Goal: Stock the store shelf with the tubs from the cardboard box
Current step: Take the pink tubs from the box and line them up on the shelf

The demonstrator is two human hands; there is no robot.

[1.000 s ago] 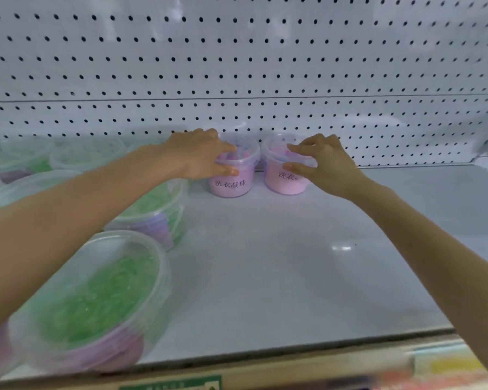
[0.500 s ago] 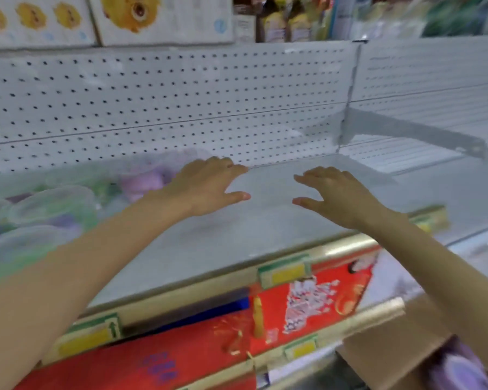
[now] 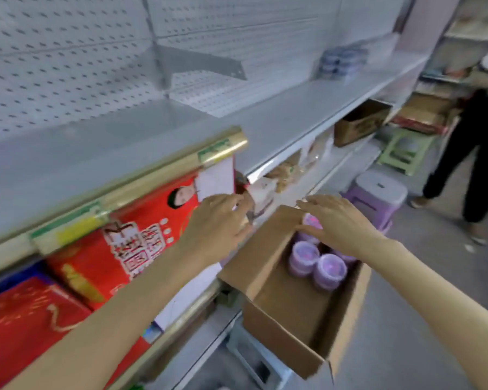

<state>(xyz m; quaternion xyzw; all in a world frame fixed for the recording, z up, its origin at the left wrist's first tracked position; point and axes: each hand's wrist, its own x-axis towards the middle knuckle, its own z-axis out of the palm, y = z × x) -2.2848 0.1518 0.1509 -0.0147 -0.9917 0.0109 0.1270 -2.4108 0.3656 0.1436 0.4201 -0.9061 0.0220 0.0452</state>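
Observation:
An open cardboard box (image 3: 290, 316) sits low at the right, beside the shelving. Several small pink-purple tubs (image 3: 328, 271) with clear lids stand in its far end. My right hand (image 3: 335, 223) hovers over those tubs, fingers spread, holding nothing. My left hand (image 3: 220, 220) is open just left of the box's flap, in front of the lower shelf goods. The white store shelf (image 3: 124, 147) with a gold front strip runs across the upper left; the part in view is bare. The frame is motion-blurred.
Red gift boxes (image 3: 130, 240) fill the shelf below. A purple stool (image 3: 378, 192) and a green stool (image 3: 406, 150) stand on the floor beyond the box. A person in dark trousers (image 3: 471, 153) stands at the right. Another cardboard box (image 3: 361, 122) rests on a lower shelf.
Both hands let go of the two pink tubs on the shelf and moved down and right to the cardboard box. My view swung from the shelf to the box.

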